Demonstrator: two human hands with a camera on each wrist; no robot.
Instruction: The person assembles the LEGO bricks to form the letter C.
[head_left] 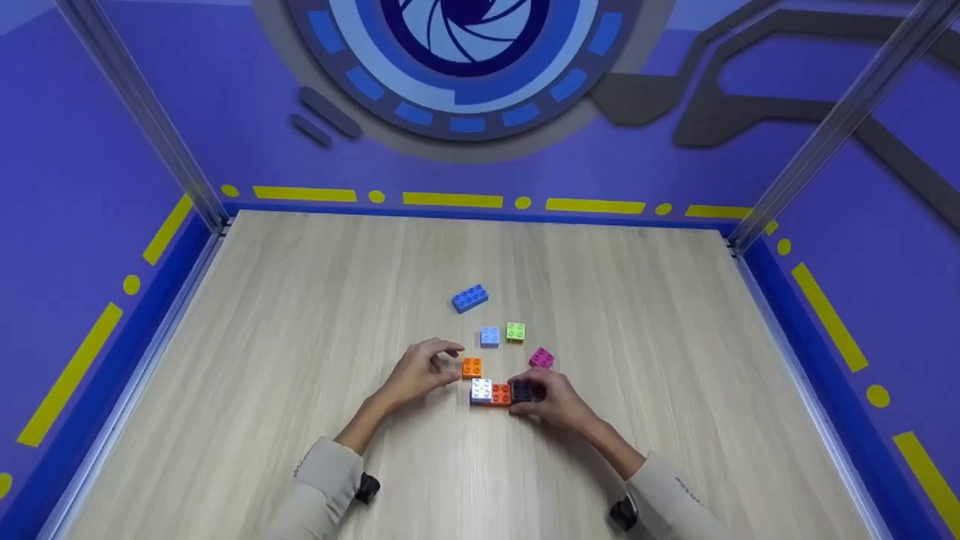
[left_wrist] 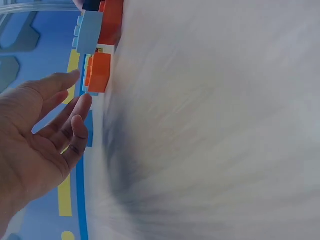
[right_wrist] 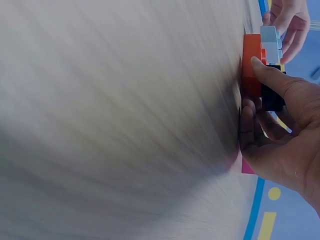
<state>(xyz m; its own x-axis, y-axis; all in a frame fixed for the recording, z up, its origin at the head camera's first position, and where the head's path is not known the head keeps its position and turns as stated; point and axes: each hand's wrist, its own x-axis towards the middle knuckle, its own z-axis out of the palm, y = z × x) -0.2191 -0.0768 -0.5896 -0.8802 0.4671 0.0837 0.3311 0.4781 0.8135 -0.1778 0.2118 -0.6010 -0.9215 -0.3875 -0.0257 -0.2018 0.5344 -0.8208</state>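
Observation:
A long red-orange brick (head_left: 501,394) lies on the table with a pale-blue or white square brick (head_left: 481,390) on its left end. At its right end sits a black square brick (head_left: 520,391). My right hand (head_left: 556,401) pinches the black brick between thumb and fingers, and its thumb tip also touches the red-orange brick's side in the right wrist view. My left hand (head_left: 421,369) hovers with relaxed fingers beside a small orange brick (head_left: 472,367); in the left wrist view a gap shows between the fingertips (left_wrist: 86,102) and that orange brick (left_wrist: 100,73).
Behind the hands lie a light-blue square brick (head_left: 490,337), a lime-green brick (head_left: 515,331) and a long blue brick (head_left: 470,298). A magenta brick (head_left: 541,358) is just beyond my right hand. Blue-purple panels (head_left: 480,176) border the wooden table (head_left: 337,285).

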